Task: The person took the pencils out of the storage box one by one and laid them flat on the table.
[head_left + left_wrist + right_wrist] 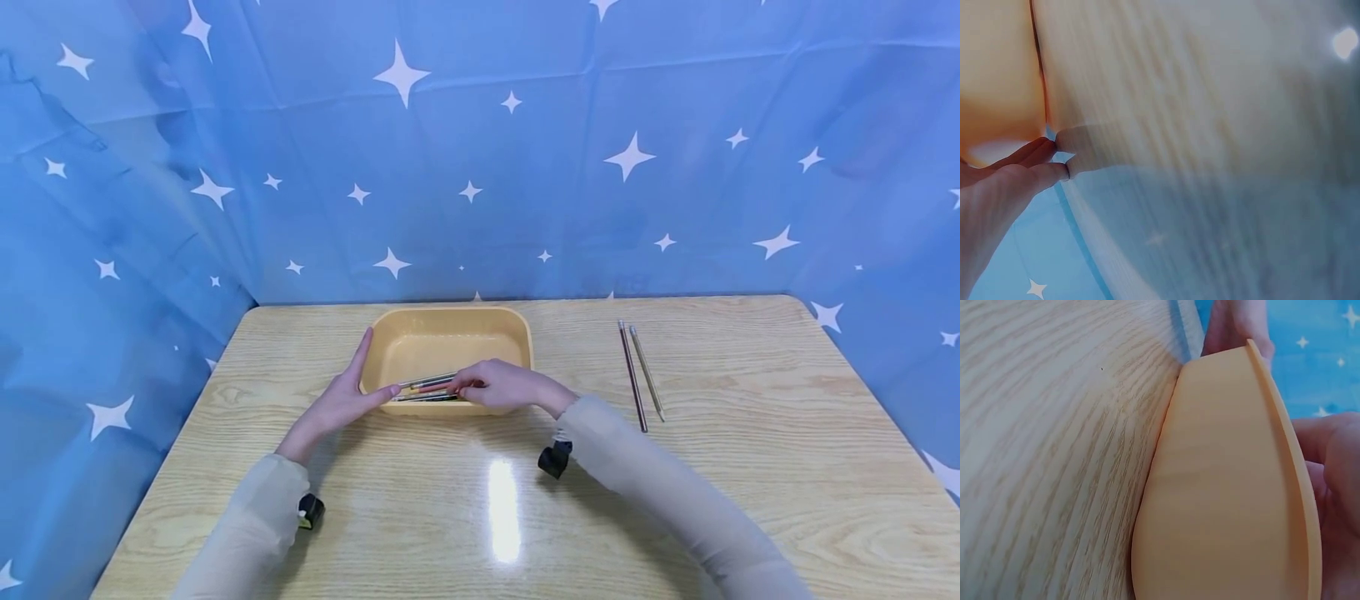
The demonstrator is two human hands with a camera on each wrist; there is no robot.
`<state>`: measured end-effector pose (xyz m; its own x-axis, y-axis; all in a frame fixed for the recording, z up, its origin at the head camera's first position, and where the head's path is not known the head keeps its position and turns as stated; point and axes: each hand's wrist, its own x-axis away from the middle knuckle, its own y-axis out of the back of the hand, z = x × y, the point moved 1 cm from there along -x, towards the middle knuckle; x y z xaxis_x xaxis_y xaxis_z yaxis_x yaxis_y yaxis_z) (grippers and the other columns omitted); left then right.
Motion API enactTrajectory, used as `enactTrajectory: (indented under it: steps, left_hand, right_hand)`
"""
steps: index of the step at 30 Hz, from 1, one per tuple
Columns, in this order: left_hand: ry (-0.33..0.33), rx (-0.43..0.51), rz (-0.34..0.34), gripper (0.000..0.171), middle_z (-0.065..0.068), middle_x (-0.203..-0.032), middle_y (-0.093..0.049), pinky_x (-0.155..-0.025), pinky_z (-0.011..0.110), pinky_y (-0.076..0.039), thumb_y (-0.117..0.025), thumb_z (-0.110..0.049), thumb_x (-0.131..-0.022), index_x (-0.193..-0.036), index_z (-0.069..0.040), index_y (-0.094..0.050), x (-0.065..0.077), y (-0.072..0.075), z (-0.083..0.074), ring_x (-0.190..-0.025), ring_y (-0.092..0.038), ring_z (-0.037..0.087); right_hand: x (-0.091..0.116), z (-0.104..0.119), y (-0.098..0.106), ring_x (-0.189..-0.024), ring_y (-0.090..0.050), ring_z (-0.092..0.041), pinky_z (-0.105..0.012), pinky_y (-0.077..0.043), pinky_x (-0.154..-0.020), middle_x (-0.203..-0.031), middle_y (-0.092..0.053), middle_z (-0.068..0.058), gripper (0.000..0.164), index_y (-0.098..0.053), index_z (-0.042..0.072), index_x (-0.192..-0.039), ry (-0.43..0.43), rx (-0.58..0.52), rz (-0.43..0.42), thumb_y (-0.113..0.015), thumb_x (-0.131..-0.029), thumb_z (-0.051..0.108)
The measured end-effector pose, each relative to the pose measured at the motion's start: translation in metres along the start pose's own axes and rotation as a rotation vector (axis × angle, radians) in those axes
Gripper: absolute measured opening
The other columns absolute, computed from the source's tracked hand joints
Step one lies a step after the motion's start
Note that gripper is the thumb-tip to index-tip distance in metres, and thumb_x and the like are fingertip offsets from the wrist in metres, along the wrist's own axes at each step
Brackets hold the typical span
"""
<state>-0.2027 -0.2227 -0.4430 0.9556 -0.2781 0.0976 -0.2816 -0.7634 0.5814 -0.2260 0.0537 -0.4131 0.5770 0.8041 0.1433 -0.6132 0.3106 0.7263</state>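
Down inside the near part of the orange-tan tray (435, 354), right hand (498, 383) with bent fingers at a loose bunch of pencils (429, 380); fingertips hidden behind the tray wall in the right wrist view, so impossible to tell whether pinching any or merely touching. At the tray's left end, left hand (341, 404) with fingers extended and thumb spread well away from the index finger, thumb tip over the near rim beside the pencils' left ends, index finger up along the side rim; touching and steadying, not curled round anything. Along the near wall, pencils lying mostly lengthwise, dark and silvery, with a reddish one among them. Past the wrists, pale sleeves (660, 483) and small black devices (555, 460). Under everything, a light wood-grain tabletop (750, 400) with a bright glare patch (503, 508) nearer than the tray. Well to the right of the tray, a dark pencil (633, 379) and, just beside it, a gold pencil (648, 375), both pointing roughly nearward. Behind and to the left, blue cloth (450, 158) with white stars.
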Motion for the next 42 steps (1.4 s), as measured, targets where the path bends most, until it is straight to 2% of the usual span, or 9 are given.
enactTrajectory:
  steps: [6, 14, 17, 24, 30, 34, 38, 42]
  left_hand:
    - [-0.001, 0.006, -0.001, 0.104, 0.018, -0.159, -0.003, -0.108, 0.061, -0.02, -0.068, -0.04, -0.089, -0.155, -0.025, 0.01, 0.0, -0.001, 0.001, -0.137, -0.02, 0.049]
    - [0.003, 0.019, 0.006, 0.104, 0.018, -0.159, -0.002, -0.108, 0.062, -0.02, -0.068, -0.041, -0.088, -0.155, -0.023, 0.01, 0.0, -0.002, -0.001, -0.137, -0.019, 0.049]
    - [0.004, 0.018, 0.005, 0.104, 0.017, -0.159, -0.002, -0.108, 0.062, -0.02, -0.068, -0.04, -0.089, -0.155, -0.023, 0.01, 0.0, -0.002, -0.001, -0.138, -0.018, 0.049]
    - [0.004, 0.02, 0.003, 0.104, 0.018, -0.159, -0.003, -0.108, 0.061, -0.019, -0.068, -0.041, -0.088, -0.155, -0.022, 0.009, 0.001, -0.002, -0.002, -0.138, -0.018, 0.048]
    - [0.008, 0.02, 0.003, 0.104, 0.02, -0.159, -0.005, -0.109, 0.06, -0.019, -0.068, -0.042, -0.089, -0.155, -0.027, 0.011, 0.001, -0.002, -0.002, -0.138, -0.019, 0.048]
    - [0.001, 0.026, 0.0, 0.104, 0.019, -0.159, -0.003, -0.109, 0.06, -0.019, -0.068, -0.04, -0.089, -0.155, -0.022, 0.01, 0.001, -0.002, -0.002, -0.139, -0.017, 0.047]
    - [-0.006, 0.032, 0.001, 0.104, 0.017, -0.159, -0.002, -0.109, 0.06, -0.019, -0.068, -0.039, -0.089, -0.155, -0.02, 0.009, 0.001, -0.002, -0.002, -0.139, -0.016, 0.046]
    - [-0.005, 0.039, 0.004, 0.103, 0.017, -0.16, -0.002, -0.109, 0.06, -0.019, -0.068, -0.039, -0.089, -0.155, -0.022, 0.01, 0.001, -0.001, -0.002, -0.14, -0.016, 0.046]
  right_hand:
    - [-0.003, -0.001, -0.001, -0.078, -0.05, -0.012, -0.029, -0.042, -0.075, -0.108, -0.066, -0.006, 0.029, -0.065, 0.006, -0.121, -0.036, -0.026, 0.019, -0.045, -0.102, 0.014]
    - [-0.007, -0.003, 0.0, -0.078, -0.051, -0.011, -0.028, -0.043, -0.075, -0.1, -0.064, -0.001, 0.028, -0.066, 0.006, -0.12, -0.046, -0.061, 0.032, -0.047, -0.102, 0.016]
    - [-0.008, -0.003, 0.0, -0.078, -0.05, -0.011, -0.027, -0.042, -0.074, -0.101, -0.064, 0.0, 0.027, -0.066, 0.007, -0.119, -0.045, -0.068, 0.041, -0.048, -0.102, 0.017]
    - [-0.01, -0.005, 0.0, -0.087, -0.053, -0.01, -0.027, -0.045, -0.082, -0.108, -0.065, -0.002, 0.027, -0.067, 0.006, -0.118, -0.014, -0.103, 0.058, -0.048, -0.101, 0.016]
    - [-0.009, -0.008, 0.001, -0.091, -0.059, -0.016, -0.026, -0.047, -0.084, -0.107, -0.065, -0.012, 0.025, -0.064, -0.001, -0.12, 0.08, -0.245, 0.061, -0.053, -0.098, 0.006]
    - [-0.009, -0.013, 0.003, -0.09, -0.06, -0.016, -0.026, -0.048, -0.084, -0.104, -0.066, -0.016, 0.026, -0.063, -0.004, -0.119, 0.139, -0.303, 0.057, -0.055, -0.097, 0.005]
    - [-0.01, -0.015, 0.005, -0.086, -0.056, -0.011, -0.027, -0.046, -0.081, -0.109, -0.065, -0.017, 0.025, -0.063, -0.003, -0.119, 0.135, -0.369, 0.023, -0.054, -0.098, 0.008]
    - [-0.009, -0.015, 0.006, -0.091, -0.055, -0.015, -0.027, -0.045, -0.083, -0.116, -0.063, -0.019, 0.026, -0.062, -0.005, -0.119, 0.107, -0.45, -0.018, -0.052, -0.099, 0.007]
